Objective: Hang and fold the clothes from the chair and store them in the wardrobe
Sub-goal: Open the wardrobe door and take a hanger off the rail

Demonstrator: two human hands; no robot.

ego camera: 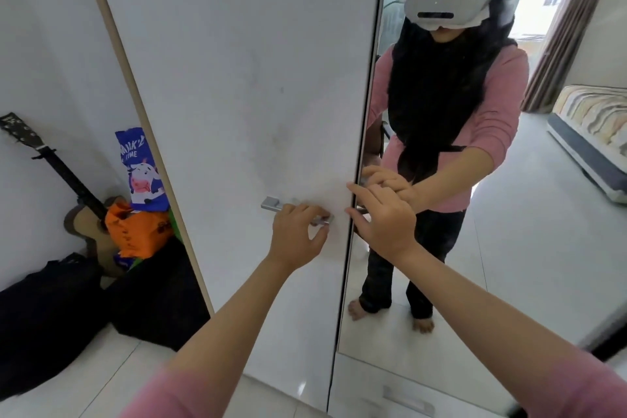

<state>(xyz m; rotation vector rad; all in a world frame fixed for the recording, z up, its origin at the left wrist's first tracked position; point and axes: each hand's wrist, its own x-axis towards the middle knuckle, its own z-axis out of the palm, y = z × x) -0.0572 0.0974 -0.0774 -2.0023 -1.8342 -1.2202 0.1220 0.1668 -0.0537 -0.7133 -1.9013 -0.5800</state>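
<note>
Guitar, orange bag, blue cow-print bag and black bags against the wall

Person faces white wardrobe door, both arms out, pink sleeves. Left hand curls around the silver bar handle on that door. Right hand reaches the edge of the mirrored door beside it, fingers spread, grip unclear. Mirror reflects the person, headset on. Left of wardrobe: guitar, orange bag, blue cow-print pack, black bags on floor.
</note>
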